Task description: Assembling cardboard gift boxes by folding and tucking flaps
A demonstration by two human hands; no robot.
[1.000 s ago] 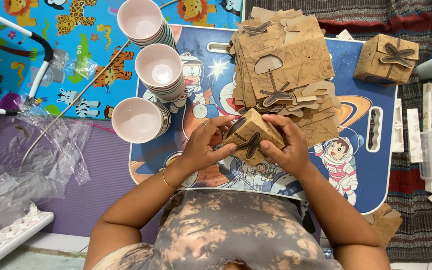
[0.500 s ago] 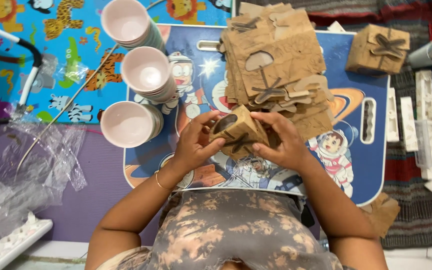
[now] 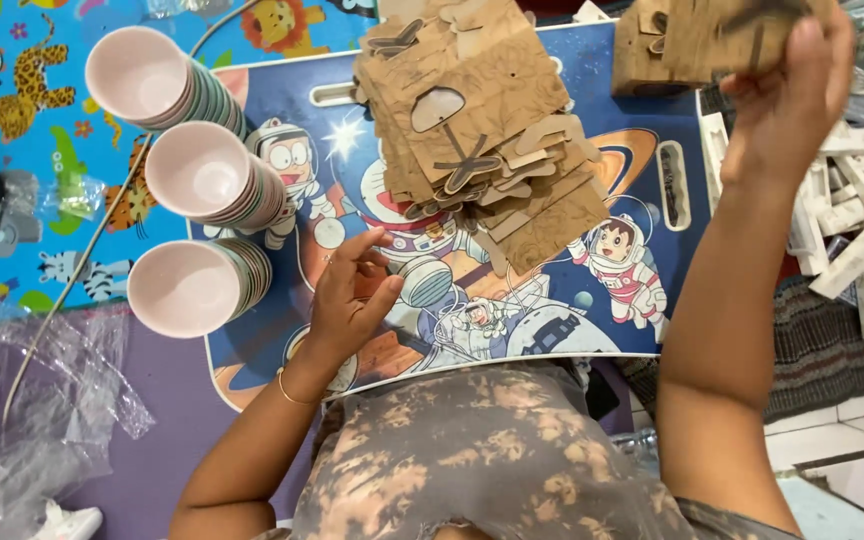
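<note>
A: Two hands, two jobs. Right hand (image 3: 787, 95) is raised to the far right corner of the surface (image 3: 592, 300), fingers closed around a folded brown cardboard box (image 3: 692, 40). The box sits at the top edge of the view, at or just above another brown box on that corner; I cannot tell whether the two touch.

B: And the left?

A: Left hand (image 3: 347, 300) is low over the printed surface, holding nothing. Fingers loosely spread, thumb and forefinger apart, just beside the near edge of the stack of flat cardboard blanks (image 3: 482, 130).

B: Why there, in your reading?

A: My guess: the blanks lie in the middle, within easy reach of either hand, and folded boxes go off to the right corner, well apart from them. The empty hand rests nearest the blanks.

B: Describe the box.

A: Plain brown card, matt, with darker cut lines and a slotted flap on its face. It looks light and stiff. Part is cut off by the frame, part covered by the fingers.

B: Anything else nearby?

A: Three stacks of pale pink cups (image 3: 192, 285) lie on their sides along the left edge of the surface, mouths towards us. Clear plastic wrapping (image 3: 42, 400) lies on the floor mat to the left, white foam pieces (image 3: 862, 220) to the right.
</note>
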